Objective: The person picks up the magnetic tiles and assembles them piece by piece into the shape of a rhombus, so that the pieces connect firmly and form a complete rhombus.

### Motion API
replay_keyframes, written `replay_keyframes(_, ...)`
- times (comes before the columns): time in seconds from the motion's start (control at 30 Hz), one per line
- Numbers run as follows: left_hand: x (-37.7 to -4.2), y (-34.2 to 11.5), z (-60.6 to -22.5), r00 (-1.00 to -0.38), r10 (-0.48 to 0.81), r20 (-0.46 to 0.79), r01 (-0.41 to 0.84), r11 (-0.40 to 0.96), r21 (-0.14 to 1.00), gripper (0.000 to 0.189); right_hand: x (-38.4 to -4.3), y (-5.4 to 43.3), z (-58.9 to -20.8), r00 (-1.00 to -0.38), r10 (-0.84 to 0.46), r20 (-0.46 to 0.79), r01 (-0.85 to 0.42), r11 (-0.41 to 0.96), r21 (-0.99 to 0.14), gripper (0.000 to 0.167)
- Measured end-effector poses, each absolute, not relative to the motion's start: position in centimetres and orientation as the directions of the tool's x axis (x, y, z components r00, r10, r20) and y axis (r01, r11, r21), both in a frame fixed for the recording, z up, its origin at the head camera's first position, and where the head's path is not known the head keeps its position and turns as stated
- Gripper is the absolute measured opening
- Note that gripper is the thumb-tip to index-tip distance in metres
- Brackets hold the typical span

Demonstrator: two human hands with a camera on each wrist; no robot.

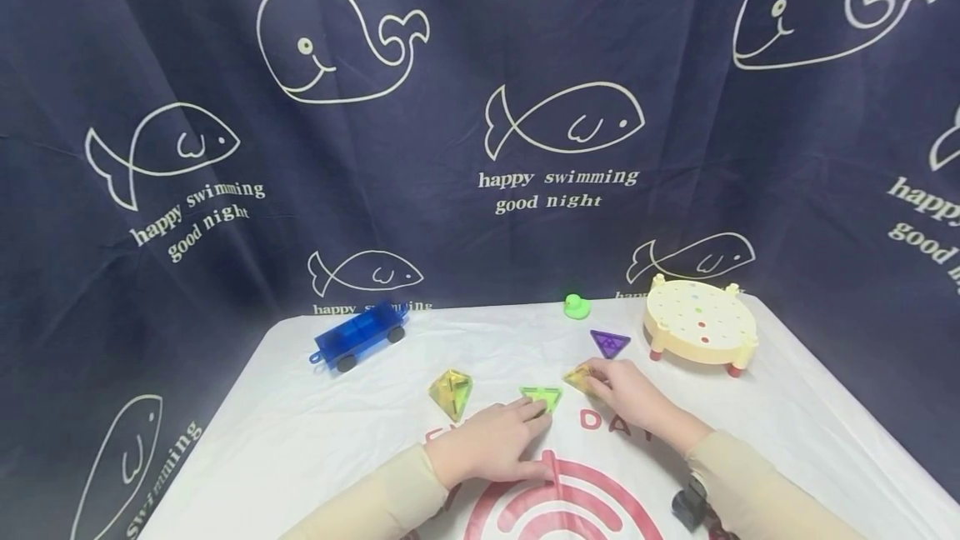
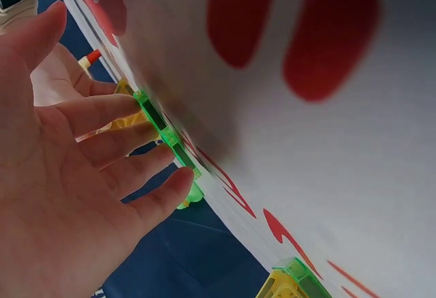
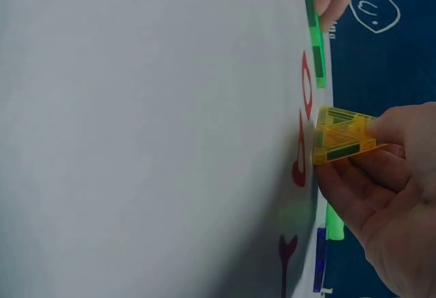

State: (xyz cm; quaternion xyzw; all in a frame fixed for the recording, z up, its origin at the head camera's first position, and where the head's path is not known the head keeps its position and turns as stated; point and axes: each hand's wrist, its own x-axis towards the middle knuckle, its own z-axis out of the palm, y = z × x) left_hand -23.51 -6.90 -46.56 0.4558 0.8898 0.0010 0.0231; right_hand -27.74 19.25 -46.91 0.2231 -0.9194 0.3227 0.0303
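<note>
A navy curtain [image 1: 465, 32] printed with whales and fish hangs behind a white-covered table [image 1: 285, 407] with red print. The left hand [image 1: 491, 442], its fingers nearly straight and slightly spread, touches a translucent green plastic triangular tile [image 1: 546, 394]. The tile's long edge runs left to right on the far side, one corner pointing toward the person. Just right of the green tile, the right hand [image 1: 630, 394] pinches a translucent yellow plastic triangular piece [image 1: 577, 378] between thumb and fingers; one corner points left, and in the right wrist view it narrows from the tabletop toward the thumb. Left of the green tile sits a yellow-and-green plastic pyramid-like piece [image 1: 452, 394]; beyond it to the right, a purple triangular tile [image 1: 610, 343], one corner toward the person.
</note>
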Motion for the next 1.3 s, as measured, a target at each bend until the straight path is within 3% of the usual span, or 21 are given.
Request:
replay_keyframes(0.23, -23.5, -6.9, -46.4, -0.594, 0.803, -0.049, 0.802, 0.596, 0.032, 0.079, -28.8, 19.2, -47.4, -0.917, -0.373, 0.141, -0.363, 0.634, -0.683, 0.019)
replay_keyframes(0.4, -23.4, -6.7, -46.3, -0.603, 0.797, -0.049, 0.796, 0.604, 0.036, 0.079, -29.9, 18.8, -47.9, -0.906, -0.399, 0.142, -0.37, 0.581, -0.725, 0.014)
replay_keyframes(0.8, -23.0, -5.7, -46.4, -0.614, 0.789, -0.031, 0.789, 0.612, -0.051, 0.079, -30.9, 16.4, -48.1, -0.857, -0.483, 0.178, -0.44, 0.509, -0.739, 0.007)
replay_keyframes(1.3, -22.5, -4.8, -46.0, -0.67, 0.737, -0.084, 0.742, 0.67, -0.034, 0.083, -30.9, 15.8, -48.2, -0.838, -0.517, 0.174, -0.46, 0.5, -0.734, 0.011)
